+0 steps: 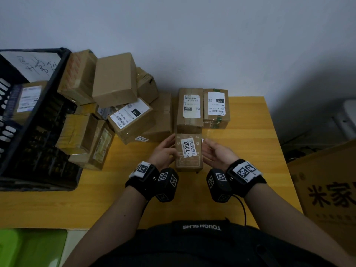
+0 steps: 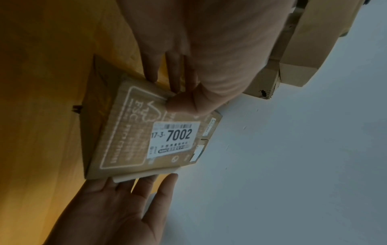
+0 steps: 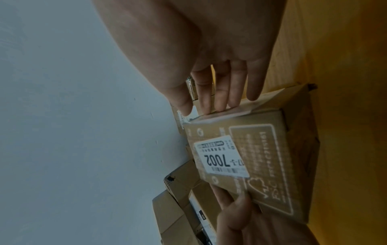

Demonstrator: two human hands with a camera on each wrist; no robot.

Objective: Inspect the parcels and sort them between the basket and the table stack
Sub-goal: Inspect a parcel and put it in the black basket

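Between both hands, brown 7002-labelled parcel (image 1: 188, 152)

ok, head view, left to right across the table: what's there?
black basket → jumbled pile of cardboard parcels → left hand → parcel labelled 7002 → right hand → big printed carton off the table's right edge.

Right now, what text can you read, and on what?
"17-3-7002": label on the parcel between both hands.
"FSC": printed on that parcel.
"150": black patch on a heaped box.
"220": label on the back-left box.
"010": label on the box beside it.
"TOUGH SLHS": waistband.
Basket note, small print: unreadable.
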